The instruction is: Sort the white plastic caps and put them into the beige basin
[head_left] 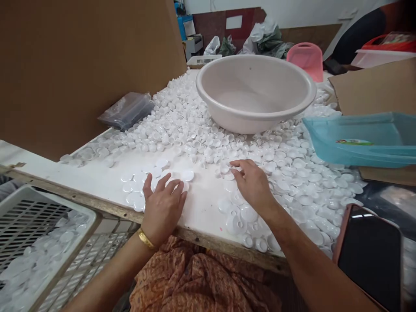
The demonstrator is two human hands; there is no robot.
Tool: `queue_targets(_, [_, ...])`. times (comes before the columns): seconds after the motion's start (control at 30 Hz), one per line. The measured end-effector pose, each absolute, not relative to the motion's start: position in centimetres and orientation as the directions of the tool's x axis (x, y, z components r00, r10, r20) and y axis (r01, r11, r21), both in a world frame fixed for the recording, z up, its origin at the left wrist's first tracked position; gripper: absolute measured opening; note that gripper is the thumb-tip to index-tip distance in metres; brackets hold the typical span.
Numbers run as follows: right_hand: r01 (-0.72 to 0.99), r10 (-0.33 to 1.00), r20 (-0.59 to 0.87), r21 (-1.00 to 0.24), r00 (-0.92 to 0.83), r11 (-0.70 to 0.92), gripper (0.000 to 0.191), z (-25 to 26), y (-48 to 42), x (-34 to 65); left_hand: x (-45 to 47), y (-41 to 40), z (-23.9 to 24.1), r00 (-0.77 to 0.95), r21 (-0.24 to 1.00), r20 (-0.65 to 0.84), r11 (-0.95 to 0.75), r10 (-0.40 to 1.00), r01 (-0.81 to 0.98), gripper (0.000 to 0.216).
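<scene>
My left hand [163,207], with a gold bracelet at the wrist, has its fingers spread over a small group of flat white plastic discs [139,187] near the table's front edge. One disc [187,175] lies just beyond its fingertips. My right hand [252,184] is at the edge of the heap, thumb and forefinger brought close together at a small white plastic piece [225,168]; the other fingers are curled and partly hidden. Beneath the right forearm lie more shiny white pieces [240,221], some round and cup-like.
A large pale basin [256,122] stands on the heap of white pieces [182,117]. At right are a blue tray [364,151] and a phone [370,255]. A cardboard panel [87,73] rises at left, beside a plastic-wrapped pack [128,108]. A crate [87,221] holds white pieces below.
</scene>
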State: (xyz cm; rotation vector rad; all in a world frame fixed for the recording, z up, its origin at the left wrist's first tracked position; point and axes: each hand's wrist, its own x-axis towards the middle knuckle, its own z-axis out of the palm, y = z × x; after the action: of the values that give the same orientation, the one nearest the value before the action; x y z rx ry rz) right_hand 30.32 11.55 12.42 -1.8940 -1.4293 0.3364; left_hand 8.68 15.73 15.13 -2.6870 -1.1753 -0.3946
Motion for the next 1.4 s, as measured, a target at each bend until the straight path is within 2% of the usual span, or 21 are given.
queue_targets(0.07, [0.777,0.917,0.237,-0.62,0.322,-0.113,0.024,12.3,11.7,30.6,9.9,17.5,15.4,0.645,-0.048,0.305,-0.665,0.701,0.745,0.021])
queue_targets(0.17, [0.861,0.944,0.268,-0.509,0.192,-0.031,0.029,11.7,11.9,29.9,13.2,20.9,15.1,0.674,-0.058,0.196,-0.678,0.712,0.733,0.024])
queue_targets(0.27, [0.921,0.953,0.278,-0.39,0.116,0.001,0.032,11.3,12.0,29.1,15.9,23.0,14.3,0.707,-0.125,0.087,-0.696,0.702,0.707,0.016])
queue_targets(0.33, [0.934,0.959,0.268,-0.358,0.091,0.012,0.03,11.2,12.0,29.1,16.7,22.7,13.9,0.728,-0.161,0.07,-0.712,0.682,0.684,0.012])
queue_targets(0.5, [0.908,0.975,0.219,-0.415,0.047,0.049,0.021,11.5,11.8,29.5,15.4,18.4,14.2,0.779,-0.148,0.023,-0.768,0.627,0.622,0.011])
queue_targets(0.67, [0.877,0.973,0.215,-0.479,0.08,0.033,0.021,12.0,11.7,30.1,14.0,14.6,15.3,0.762,-0.048,0.027,-0.761,0.647,0.648,0.014])
queue_targets(0.77, [0.86,0.96,0.236,-0.51,0.148,-0.007,0.02,11.8,11.9,30.7,14.5,13.4,14.7,0.832,0.025,0.01,-0.832,0.555,0.554,0.011])
queue_targets(0.87, [0.839,0.956,0.237,-0.544,0.173,-0.017,0.017,11.5,12.0,30.9,15.5,12.8,13.5,0.891,0.013,-0.022,-0.891,0.454,0.454,0.01])
queue_targets(0.93, [0.827,0.959,0.231,-0.562,0.163,-0.005,0.017,11.4,12.0,30.8,15.9,12.6,13.0,0.899,0.011,-0.048,-0.9,0.435,0.436,0.006])
queue_targets(1.0, [0.825,0.964,0.224,-0.565,0.145,0.007,0.016,11.4,11.9,30.6,15.9,12.4,12.9,0.884,0.062,-0.072,-0.883,0.462,0.466,0.004])
queue_targets(1.07, [0.831,0.968,0.218,-0.556,0.126,0.017,0.016,11.6,11.8,30.3,15.5,12.1,13.1,0.842,0.166,-0.093,-0.826,0.531,0.539,0.008])
queue_targets(1.23, [0.837,0.977,0.206,-0.544,0.057,0.066,0.018,11.8,11.4,29.3,13.2,12.9,14.4,0.656,0.489,-0.142,-0.524,0.741,0.697,0.002])
queue_targets(1.3, [0.848,0.982,0.188,-0.525,0.032,0.073,0.019,11.9,11.3,28.8,12.5,14.3,14.8,0.547,0.555,-0.108,-0.406,0.83,0.726,0.005])
queue_targets(1.4, [0.865,0.995,0.104,-0.5,0.006,0.047,0.024,11.9,11.0,27.8,12.3,16.3,15.0,0.465,0.581,-0.042,-0.357,0.884,0.731,0.007])
